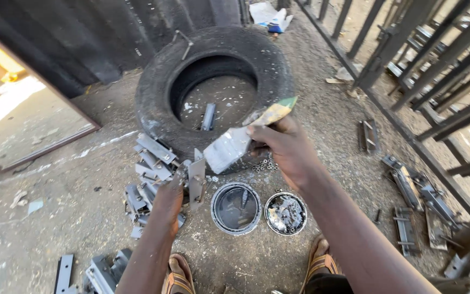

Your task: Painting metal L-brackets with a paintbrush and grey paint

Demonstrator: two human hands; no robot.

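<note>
Paintbrush (pixel 235 144) in my right hand (pixel 284 147), fingers clamped round its handle, the wide grey-coated bristles pointing down and to the left. My left hand (pixel 168 198) is closed on a small flat metal bracket (pixel 196 182), holding it upright just below and left of the bristles; whether the brush is touching the bracket I cannot tell, but the two are very close.

Near me on the dusty ground sit two round tins side by side: the left tin (pixel 236 208) holds dark, glossy paint, and the right tin (pixel 285 213) is crusted with grey and white residue. A small cluster of nuts (pixel 265 165) lies just beyond the tins, under my right hand.

To the left of my left hand is a heap of grey metal brackets (pixel 147 179), stacked loosely against an old black tyre (pixel 213 81) that lies flat on the ground farther away. Inside the tyre's ring rests another grey metal piece (pixel 208 116). More grey pieces (pixel 101 272) lie at the near left edge.

On the right, darker unpainted metal parts (pixel 409 188) are scattered along the foot of a dark metal railing (pixel 436 60) that runs from near right to far centre. My sandalled feet (pixel 322 261) show at the bottom, either side of the near tins.
</note>
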